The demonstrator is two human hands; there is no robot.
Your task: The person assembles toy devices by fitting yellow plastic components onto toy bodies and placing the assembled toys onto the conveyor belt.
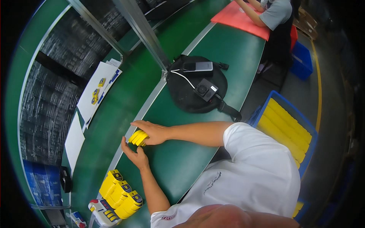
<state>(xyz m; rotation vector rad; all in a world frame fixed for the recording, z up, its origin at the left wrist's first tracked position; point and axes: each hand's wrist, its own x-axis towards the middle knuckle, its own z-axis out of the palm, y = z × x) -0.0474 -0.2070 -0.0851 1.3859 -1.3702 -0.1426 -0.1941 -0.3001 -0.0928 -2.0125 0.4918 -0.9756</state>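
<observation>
Gripped in the right hand is a short stack of flat yellow pieces, its far end toward the left hand, which is open in a wide curve with thumb and fingers spread around that end; whether the left fingers touch it, I cannot tell. The stack is just beside the pale metal strip along the far edge of the green workbench, and the left fingertips reach over that strip. Whether the stack rests on the bench or is held above it is unclear. Toward the person's body, an open stretch of green top runs to the bench's near edge, leaving room under and beside the forearms. On the right-hand side, room narrows at a round black bag, near the right forearm, carrying a grey-and-black device and a small black box; a metal post rises at the strip beyond. On the left, stacked yellow packs stand near the strip, apart from the left hand, with a white-and-red case against them. Off the near edge is a blue crate of yellow slabs.
</observation>
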